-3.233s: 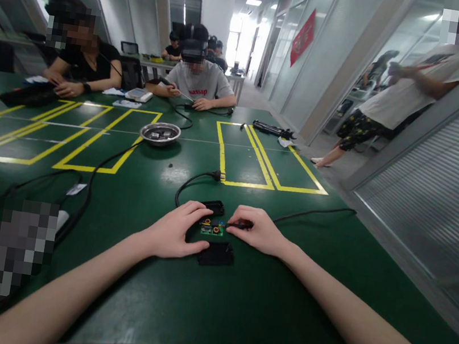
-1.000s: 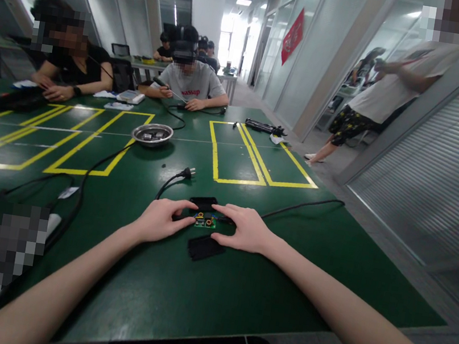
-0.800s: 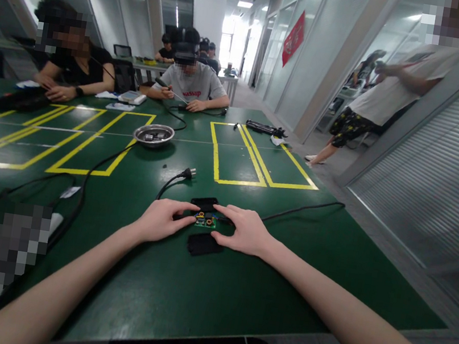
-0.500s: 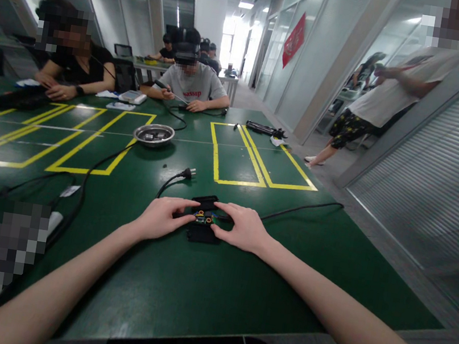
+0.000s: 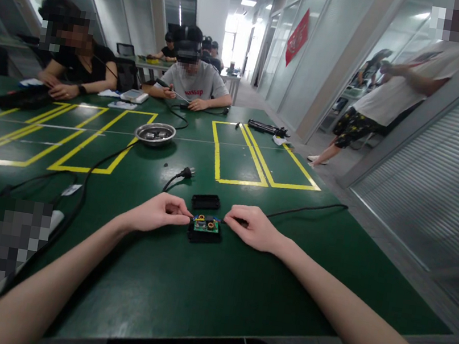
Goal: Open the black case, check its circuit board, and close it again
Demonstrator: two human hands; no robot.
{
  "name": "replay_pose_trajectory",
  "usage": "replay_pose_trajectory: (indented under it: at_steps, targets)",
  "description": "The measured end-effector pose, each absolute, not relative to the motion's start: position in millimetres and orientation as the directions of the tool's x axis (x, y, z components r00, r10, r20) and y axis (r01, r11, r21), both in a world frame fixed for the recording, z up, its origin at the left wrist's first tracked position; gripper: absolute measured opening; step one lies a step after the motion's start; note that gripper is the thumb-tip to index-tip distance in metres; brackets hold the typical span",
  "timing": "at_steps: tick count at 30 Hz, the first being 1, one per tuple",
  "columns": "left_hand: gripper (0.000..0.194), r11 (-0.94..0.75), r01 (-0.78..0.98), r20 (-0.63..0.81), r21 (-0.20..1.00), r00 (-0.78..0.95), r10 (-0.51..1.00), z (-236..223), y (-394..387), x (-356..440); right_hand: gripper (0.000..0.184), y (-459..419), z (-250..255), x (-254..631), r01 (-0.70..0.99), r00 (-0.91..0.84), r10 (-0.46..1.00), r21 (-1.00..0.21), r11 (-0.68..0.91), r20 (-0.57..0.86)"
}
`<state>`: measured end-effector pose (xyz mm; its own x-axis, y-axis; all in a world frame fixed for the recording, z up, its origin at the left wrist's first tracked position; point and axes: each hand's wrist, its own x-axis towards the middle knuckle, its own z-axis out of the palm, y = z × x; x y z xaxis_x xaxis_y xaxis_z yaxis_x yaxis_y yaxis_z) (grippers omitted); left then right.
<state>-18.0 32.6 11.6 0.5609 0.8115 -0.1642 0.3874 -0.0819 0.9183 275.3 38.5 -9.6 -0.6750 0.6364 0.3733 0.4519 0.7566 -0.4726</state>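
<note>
A small green circuit board [image 5: 206, 225] with orange coils lies in a black plastic shell half [image 5: 203, 236] on the green table [image 5: 176, 296]. My left hand [image 5: 154, 213] pinches the cable at the board's left end, fingers closed. On the other side my right hand [image 5: 251, 227] pinches the black cable [image 5: 306, 208] at the board's right end. A second black shell half [image 5: 205, 201] lies just behind the board. A black lead with a plug [image 5: 186, 173] runs off behind my left hand.
A metal bowl [image 5: 156, 133] with small parts stands further back among yellow tape outlines [image 5: 242, 162]. Black cables [image 5: 81, 184] cross the left side. Two seated people work at the far edge, and another person stands at the right by the glass wall.
The circuit board went from the bare table into the near black shell half. Both hands shifted from lying over the board to pinching the cables at its two ends.
</note>
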Motion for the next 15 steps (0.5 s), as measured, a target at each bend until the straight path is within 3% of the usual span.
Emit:
replay_pose_trajectory:
  at_steps: [7,15]
  targets:
    - [0.044,-0.02,0.41,-0.261,0.912,0.616,0.743,13.9,29.3,-17.9,0.029,37.5,-16.2,276.3,0.44,-0.741,0.61,-0.484,0.757,0.28]
    - [0.044,-0.03,0.43,-0.278,0.902,0.633,0.723,12.5,26.7,-16.8,0.024,32.3,-10.4,276.5,0.482,-0.778,0.58,-0.361,0.798,0.244]
